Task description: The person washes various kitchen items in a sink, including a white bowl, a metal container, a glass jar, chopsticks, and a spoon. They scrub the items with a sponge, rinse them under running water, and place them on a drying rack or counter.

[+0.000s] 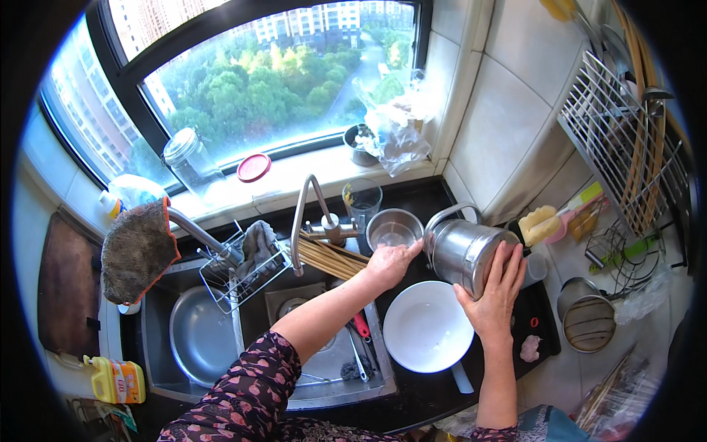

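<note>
My right hand is spread on the base and side of a stainless steel pot, which is tipped over on its side with its wire-like handle toward the back. Close to the pot's left end, my left hand touches or nears the rim of a small steel bowl; its grip is partly hidden. Just in front of both hands lies a wide white bowl with a few small bits inside. A drinking glass stands behind the steel bowl.
Left of the hands, the double sink holds a metal basin, a red-handled tool and a scourer. Chopsticks lie by the curved faucet. A wire caddy spans the sink. A utensil rack hangs at right.
</note>
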The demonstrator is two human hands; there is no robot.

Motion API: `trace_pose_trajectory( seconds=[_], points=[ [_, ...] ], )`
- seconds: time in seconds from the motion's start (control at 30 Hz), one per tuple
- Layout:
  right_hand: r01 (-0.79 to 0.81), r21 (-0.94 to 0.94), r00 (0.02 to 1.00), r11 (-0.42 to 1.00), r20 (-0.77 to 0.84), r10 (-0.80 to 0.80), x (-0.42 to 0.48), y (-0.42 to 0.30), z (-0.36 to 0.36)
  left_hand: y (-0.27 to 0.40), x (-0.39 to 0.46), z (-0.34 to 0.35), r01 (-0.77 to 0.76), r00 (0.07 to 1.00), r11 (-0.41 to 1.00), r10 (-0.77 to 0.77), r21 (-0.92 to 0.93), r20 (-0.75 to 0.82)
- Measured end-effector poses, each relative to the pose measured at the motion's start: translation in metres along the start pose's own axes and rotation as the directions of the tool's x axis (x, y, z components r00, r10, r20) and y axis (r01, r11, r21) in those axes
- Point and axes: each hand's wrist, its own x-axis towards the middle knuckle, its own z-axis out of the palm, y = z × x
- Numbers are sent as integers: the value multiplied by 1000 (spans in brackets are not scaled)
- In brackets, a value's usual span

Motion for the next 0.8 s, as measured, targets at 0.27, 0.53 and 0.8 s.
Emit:
trace_pose_trajectory(
  seconds=[0.27,0.53,0.8],
  points=[
    [39,-39,999,998,-22,-40,7,-15,7,24,4,-18,142,980,970,-166,-195,-113],
    [192,-144,976,971,128,-174,26,-23,-4,45,-13,-51,220,941,950,-266,-220,-210],
    [310,-129,945,942,148,-291,31,-25,-7,49,-31,-44,204,913,945,-279,-257,-298]
  ],
)
